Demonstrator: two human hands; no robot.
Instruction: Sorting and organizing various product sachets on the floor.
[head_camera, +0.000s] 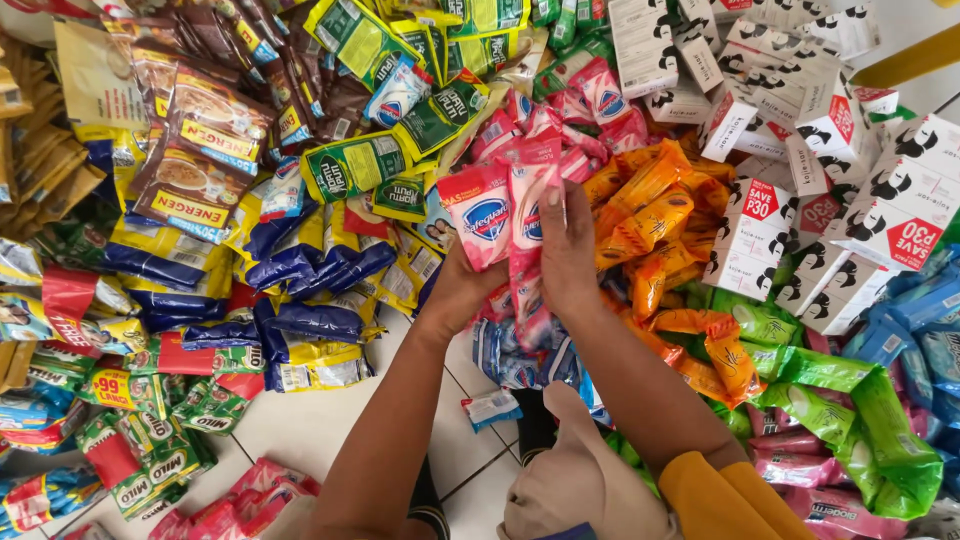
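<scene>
Left hand (462, 290): closed under a strip of pink sachets (505, 215), centre of view.
Right hand (568, 250): fingers flat, pinching the strip's right side.
Progress: apparently mid-sorting; sachet piles surround the hands.
Piles: orange sachets (650, 215) at 3 o'clock, blue-yellow packs (300, 290) at 9.
Containers: white cartons (800, 130) at 2 o'clock, shut.

- You get bright, even light across the whole heap, with strong colours throughout.
- You see small white glints on the glossy pink sachets (505, 215) and on the foil packs left of them.
- Shadows stay soft; the darkest patch lies just below the pink sachets, under the forearms.
- Focus holds sharp around the sachets, while the beige cloth (580, 490) below them looks slightly soft.
</scene>
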